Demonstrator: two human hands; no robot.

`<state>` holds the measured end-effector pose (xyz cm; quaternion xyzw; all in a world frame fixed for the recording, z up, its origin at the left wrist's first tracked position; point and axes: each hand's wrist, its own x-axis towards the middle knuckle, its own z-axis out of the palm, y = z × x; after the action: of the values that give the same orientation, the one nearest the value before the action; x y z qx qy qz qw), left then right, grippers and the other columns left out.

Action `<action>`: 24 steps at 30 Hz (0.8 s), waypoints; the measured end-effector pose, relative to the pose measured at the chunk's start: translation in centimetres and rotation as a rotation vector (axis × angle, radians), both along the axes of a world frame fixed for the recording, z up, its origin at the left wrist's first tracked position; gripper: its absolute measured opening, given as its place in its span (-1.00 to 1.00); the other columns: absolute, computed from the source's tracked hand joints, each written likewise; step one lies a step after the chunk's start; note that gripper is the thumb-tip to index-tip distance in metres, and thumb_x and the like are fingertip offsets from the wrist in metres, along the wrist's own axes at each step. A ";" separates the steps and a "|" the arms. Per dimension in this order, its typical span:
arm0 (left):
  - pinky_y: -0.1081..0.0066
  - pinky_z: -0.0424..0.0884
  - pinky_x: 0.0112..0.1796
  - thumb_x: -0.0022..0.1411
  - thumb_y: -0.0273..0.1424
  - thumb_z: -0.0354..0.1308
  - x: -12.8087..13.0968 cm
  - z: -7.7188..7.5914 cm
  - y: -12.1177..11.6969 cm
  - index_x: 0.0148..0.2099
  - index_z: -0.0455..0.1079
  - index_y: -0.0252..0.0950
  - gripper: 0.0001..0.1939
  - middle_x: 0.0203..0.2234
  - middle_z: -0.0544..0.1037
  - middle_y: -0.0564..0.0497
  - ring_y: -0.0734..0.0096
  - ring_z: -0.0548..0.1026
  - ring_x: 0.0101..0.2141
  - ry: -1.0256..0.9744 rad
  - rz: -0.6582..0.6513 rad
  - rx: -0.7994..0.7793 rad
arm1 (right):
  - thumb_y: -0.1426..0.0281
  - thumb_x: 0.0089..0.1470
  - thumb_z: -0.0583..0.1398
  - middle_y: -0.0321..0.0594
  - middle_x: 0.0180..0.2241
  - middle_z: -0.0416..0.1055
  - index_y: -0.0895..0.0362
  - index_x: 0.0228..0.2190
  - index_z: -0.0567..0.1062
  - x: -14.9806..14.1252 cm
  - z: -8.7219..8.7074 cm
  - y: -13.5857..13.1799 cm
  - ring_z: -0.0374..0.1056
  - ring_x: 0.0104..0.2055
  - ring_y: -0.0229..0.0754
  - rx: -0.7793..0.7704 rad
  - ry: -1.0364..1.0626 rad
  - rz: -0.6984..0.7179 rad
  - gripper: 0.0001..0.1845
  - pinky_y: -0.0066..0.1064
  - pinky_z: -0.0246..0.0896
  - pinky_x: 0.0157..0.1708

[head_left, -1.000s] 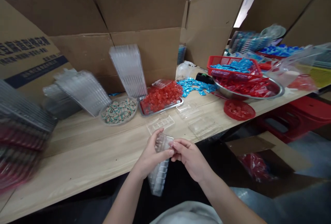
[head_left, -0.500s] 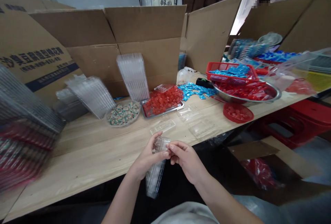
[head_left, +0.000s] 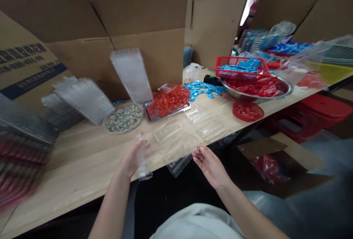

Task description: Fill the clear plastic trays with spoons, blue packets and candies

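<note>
My left hand is closed around a few nested clear plastic trays, blurred by motion, over the table's front edge. With pinched fingers, my right hand grips the corner of one clear plastic tray; it hangs tilted between the two hands, partly past the table edge, and its outline is faint. Just beyond the hands, a single clear tray lies flat on the table. Further right lie two more, a back tray and a front tray.
On the wooden table stand a bowl of small green-and-beige packets, a metal tray of red pieces, blue sachets, a red basket and a metal basin. Stacked clear trays lean against cardboard.
My hands have moved apart. The left went left with the nested trays, and the right went right, drawing one clear tray away from them. The camera view has also shifted.
</note>
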<state>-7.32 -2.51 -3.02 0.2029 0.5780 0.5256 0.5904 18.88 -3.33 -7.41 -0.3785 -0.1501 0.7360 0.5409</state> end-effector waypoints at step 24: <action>-0.12 -0.04 0.11 -0.21 -0.19 0.34 -3.3 -2.4 8.6 0.28 -0.02 -0.22 0.02 0.22 0.06 -0.25 -0.22 0.00 0.20 1.442 -0.775 0.213 | 0.48 -0.12 0.22 -0.09 -0.26 0.44 0.21 -0.23 0.33 -2.0 -2.8 -0.7 0.43 -0.15 -0.05 -0.518 0.190 0.176 -0.67 -0.22 0.32 -0.05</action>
<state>-10.67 6.13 -5.39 0.7304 0.6510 0.0774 0.1914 16.92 -3.98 -10.17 -0.4189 0.0617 0.8260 0.3721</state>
